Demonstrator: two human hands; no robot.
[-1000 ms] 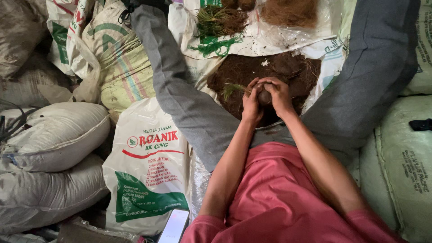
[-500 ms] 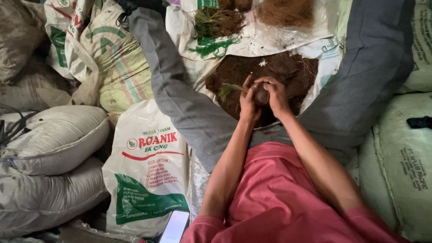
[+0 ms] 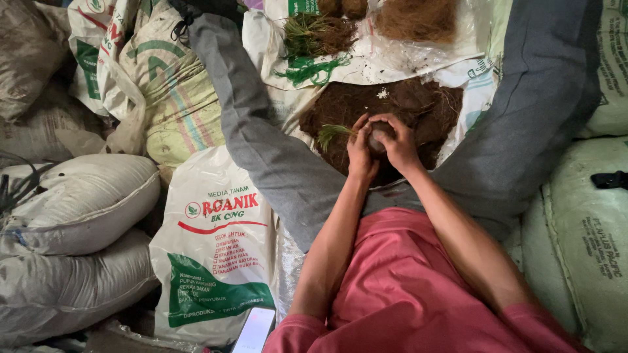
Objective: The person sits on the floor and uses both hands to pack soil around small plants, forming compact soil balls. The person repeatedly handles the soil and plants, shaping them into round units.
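Potting shed: stacked soil sacks [image 3: 78, 202], loose compost [image 3: 392, 111]

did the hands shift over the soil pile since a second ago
No. Both hands stay cupped round the soil ball at the same spot over the brown soil pile.

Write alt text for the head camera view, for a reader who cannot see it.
Seen from above, a seated person's left hand and right hand cup a brown soil ball with a green grass tuft over a soil pile. Filled sacks and a printed white bag surround them.
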